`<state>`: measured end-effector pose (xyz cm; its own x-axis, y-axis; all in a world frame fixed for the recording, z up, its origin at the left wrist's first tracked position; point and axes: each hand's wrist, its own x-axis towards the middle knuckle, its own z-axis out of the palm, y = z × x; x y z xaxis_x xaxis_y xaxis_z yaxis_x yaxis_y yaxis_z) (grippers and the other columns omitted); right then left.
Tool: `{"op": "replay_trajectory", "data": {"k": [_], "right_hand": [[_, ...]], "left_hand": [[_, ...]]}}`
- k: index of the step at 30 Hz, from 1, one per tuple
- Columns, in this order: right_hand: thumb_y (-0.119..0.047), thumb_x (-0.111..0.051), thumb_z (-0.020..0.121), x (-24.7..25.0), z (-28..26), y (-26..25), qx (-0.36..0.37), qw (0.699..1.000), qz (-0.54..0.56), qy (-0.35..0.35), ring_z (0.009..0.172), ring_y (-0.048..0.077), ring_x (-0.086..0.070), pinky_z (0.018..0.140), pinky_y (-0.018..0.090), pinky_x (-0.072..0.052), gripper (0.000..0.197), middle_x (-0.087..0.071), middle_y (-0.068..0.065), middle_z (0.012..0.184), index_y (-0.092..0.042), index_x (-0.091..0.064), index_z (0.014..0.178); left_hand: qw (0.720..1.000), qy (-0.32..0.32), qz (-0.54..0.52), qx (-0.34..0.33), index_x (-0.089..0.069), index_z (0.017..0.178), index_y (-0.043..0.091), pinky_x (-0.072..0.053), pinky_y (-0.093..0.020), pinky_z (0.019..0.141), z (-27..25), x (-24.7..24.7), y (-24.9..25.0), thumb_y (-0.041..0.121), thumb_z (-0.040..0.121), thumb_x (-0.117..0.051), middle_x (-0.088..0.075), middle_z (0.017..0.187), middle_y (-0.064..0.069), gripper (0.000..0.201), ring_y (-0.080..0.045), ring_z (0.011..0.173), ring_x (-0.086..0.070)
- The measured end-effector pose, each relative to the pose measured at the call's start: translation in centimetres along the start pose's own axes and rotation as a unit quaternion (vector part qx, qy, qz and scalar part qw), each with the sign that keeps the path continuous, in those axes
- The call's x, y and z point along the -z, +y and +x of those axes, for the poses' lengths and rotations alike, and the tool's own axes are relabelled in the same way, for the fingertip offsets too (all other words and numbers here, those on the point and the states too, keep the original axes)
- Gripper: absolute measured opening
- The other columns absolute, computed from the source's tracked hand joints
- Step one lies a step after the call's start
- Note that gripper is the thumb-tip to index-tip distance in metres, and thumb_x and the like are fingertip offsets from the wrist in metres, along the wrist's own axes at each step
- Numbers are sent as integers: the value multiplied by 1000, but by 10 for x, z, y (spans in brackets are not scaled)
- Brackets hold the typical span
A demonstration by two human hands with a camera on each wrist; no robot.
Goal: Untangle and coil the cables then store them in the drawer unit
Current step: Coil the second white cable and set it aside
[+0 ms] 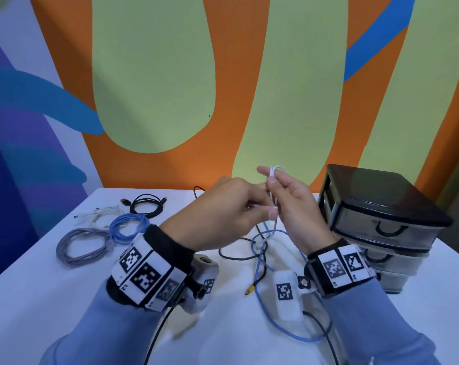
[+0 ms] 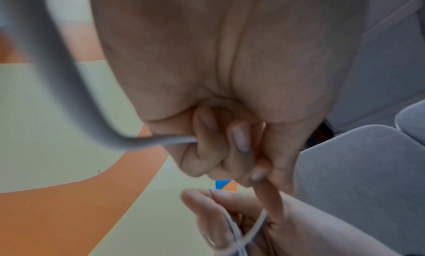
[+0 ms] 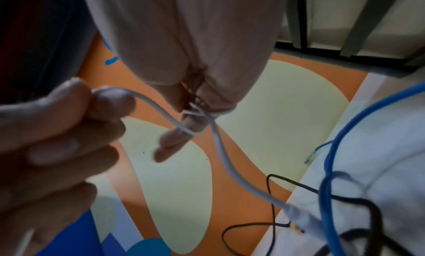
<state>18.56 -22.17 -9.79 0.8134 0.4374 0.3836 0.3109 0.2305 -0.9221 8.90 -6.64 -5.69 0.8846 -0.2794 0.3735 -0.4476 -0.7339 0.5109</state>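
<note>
Both hands are raised above the table centre. My right hand (image 1: pixel 267 176) holds small loops of a thin white cable (image 1: pixel 275 170) wound round its fingers (image 3: pixel 181 132). My left hand (image 1: pixel 265 206) pinches the same white cable (image 3: pixel 220 143) just beside it, and its curled fingers (image 2: pixel 207 147) grip the strand. Below the hands the cable's free end hangs to a loose tangle of a blue cable (image 1: pixel 261 255) and a black cable (image 1: pixel 236 257) on the white table. The dark drawer unit (image 1: pixel 381 214) stands at the right with its drawers closed.
Coiled cables lie at the table's left: a black one (image 1: pixel 146 205), a white one (image 1: pixel 99 214), a blue one (image 1: pixel 128 227) and a grey one (image 1: pixel 83 246). A painted wall rises right behind the table (image 1: pixel 65 299).
</note>
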Motion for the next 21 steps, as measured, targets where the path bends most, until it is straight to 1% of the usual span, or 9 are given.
{"op": "replay_trajectory", "data": {"k": [2,4,7,10,13,16,18,19,21], "right_hand": [[-17,-44,112,-3,-3,-1,-18,999,-17,-35,65,20,-62,61,27,-54,31,-61,17,66,1,-66,122],[-18,-44,111,-4,-5,-6,-45,996,11,-73,49,13,-31,46,20,-30,30,-38,4,56,4,-65,114],[-17,-42,109,-5,-6,-10,-70,990,37,-115,56,13,-12,45,18,-18,36,-16,3,65,12,-62,109],[-21,-41,108,-3,-8,-13,-97,985,74,-121,52,11,-10,46,22,-10,34,-13,0,66,-6,-67,92],[-28,-46,106,-4,-10,-14,-112,976,130,-135,50,8,-9,48,25,-6,29,-16,-5,64,-15,-57,82],[-33,-47,103,-6,-12,-13,-114,967,168,-154,49,9,-6,48,27,-4,29,-17,-7,62,-18,-54,79],[-34,-45,104,-5,-12,-12,-118,961,191,-163,48,10,-5,47,27,-4,33,-17,-8,61,-20,-56,76],[-34,-44,105,-5,-12,-11,-122,957,201,-170,48,10,-5,47,26,-5,34,-18,-9,60,-21,-55,75],[-36,-43,105,-5,-12,-10,-130,950,219,-180,47,10,-6,47,26,-6,35,-19,-9,60,-22,-51,74]], "left_hand": [[998,54,-15,8,-82,89,24,-51,-35,78,0,6,-6,30,101,-71,-78,82,3,18,-5,80,-65],[992,125,-16,12,-81,87,26,-53,-41,73,-1,10,-13,34,96,-77,-76,81,5,12,-21,80,-68],[978,207,22,15,-82,88,27,-46,-34,66,-1,19,-25,33,91,-83,-70,80,8,7,-12,74,-61],[970,237,48,3,-84,97,24,-38,-19,68,0,26,-41,22,96,-79,-65,85,10,6,-5,75,-57],[958,272,81,-24,-85,104,22,-36,-12,75,4,17,-44,21,98,-77,-60,95,8,10,-4,84,-55],[948,291,122,-31,-85,104,26,-41,-27,82,9,2,-44,25,97,-77,-55,105,5,10,-17,96,-53],[956,273,102,-19,-84,104,25,-48,-35,77,11,-3,-40,23,98,-76,-61,96,7,10,-15,88,-59],[965,255,68,-6,-84,103,24,-51,-33,75,11,-4,-38,20,99,-74,-66,90,10,11,-9,82,-62],[973,227,-14,29,-84,101,21,-47,-19,66,10,-8,-34,12,100,-70,-72,78,18,16,1,71,-64]]}}
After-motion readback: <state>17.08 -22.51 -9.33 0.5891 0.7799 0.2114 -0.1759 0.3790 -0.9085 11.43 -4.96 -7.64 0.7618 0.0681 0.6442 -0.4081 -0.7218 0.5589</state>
